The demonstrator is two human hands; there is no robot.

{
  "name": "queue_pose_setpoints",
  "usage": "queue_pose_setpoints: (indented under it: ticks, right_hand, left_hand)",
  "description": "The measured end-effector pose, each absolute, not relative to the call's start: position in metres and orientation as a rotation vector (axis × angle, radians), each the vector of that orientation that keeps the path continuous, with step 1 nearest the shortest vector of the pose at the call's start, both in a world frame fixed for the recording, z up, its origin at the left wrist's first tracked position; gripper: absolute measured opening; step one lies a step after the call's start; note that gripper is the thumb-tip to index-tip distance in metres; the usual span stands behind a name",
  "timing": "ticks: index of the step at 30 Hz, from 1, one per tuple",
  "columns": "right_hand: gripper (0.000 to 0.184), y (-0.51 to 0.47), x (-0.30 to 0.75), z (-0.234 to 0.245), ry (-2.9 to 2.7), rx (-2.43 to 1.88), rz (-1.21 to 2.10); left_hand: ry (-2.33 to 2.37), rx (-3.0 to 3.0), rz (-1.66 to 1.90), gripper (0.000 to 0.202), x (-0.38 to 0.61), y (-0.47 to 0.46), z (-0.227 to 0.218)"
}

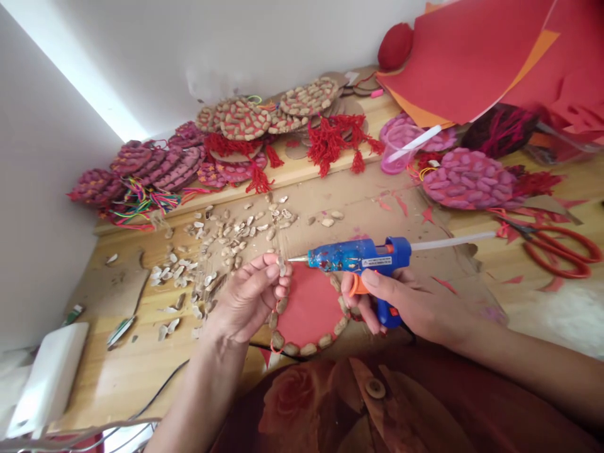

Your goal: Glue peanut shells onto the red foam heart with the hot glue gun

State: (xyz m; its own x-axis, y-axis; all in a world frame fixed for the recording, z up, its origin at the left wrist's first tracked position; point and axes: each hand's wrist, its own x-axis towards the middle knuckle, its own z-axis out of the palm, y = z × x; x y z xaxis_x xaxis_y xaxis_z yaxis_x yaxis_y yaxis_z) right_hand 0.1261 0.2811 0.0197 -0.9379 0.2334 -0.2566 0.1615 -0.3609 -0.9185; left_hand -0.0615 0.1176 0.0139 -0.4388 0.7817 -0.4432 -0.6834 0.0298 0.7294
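Note:
My left hand [257,292] pinches a peanut shell [282,267] between thumb and fingers. Wrapped round the handle of a blue hot glue gun [346,253], my right hand [391,299] has fingers at the orange trigger [357,284]. The gun's metal nozzle points left, at or very near the shell; whether they touch I cannot tell. Below both hands lies a red disc [311,308] with peanut shells along its rim. A white glue stick [453,240] sticks out of the gun's back.
Loose peanut shells [236,233] lie scattered over cardboard [302,201] to the left. Finished-looking peanut discs [245,119] with red tassels [325,141] line the back. Orange-handled scissors [561,248], a pink cup [399,154] and red sheets [472,56] are at right. A black cable [160,390] runs front left.

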Motion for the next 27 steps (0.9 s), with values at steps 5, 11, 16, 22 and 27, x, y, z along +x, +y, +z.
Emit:
queue_pose_setpoints:
  ticks: [5, 11, 16, 22, 27]
  right_hand:
    - [0.044, 0.2799, 0.1289, 0.0187, -1.819, -0.557, 2.411]
    - [0.040, 0.2781, 0.1321, 0.0176, -1.919, -0.468, 2.302]
    - [0.043, 0.2794, 0.1313, 0.0213, -1.985, -0.521, 2.246]
    - [0.060, 0.2811, 0.1307, 0.0223, -2.083, -0.511, 2.197]
    - [0.049, 0.2797, 0.1339, 0.0174, -2.094, -0.541, 2.148]
  left_hand:
    - [1.182, 0.086, 1.635, 0.034, -0.0575, 0.1203, 0.0148]
    - [1.157, 0.061, 1.619, 0.035, -0.0552, 0.1232, 0.0160]
    - [1.159, 0.062, 1.621, 0.035, -0.0549, 0.1223, 0.0142]
    - [1.153, 0.079, 1.588, 0.034, -0.0549, 0.1232, 0.0145]
    - [1.154, 0.064, 1.603, 0.034, -0.0537, 0.1235, 0.0139]
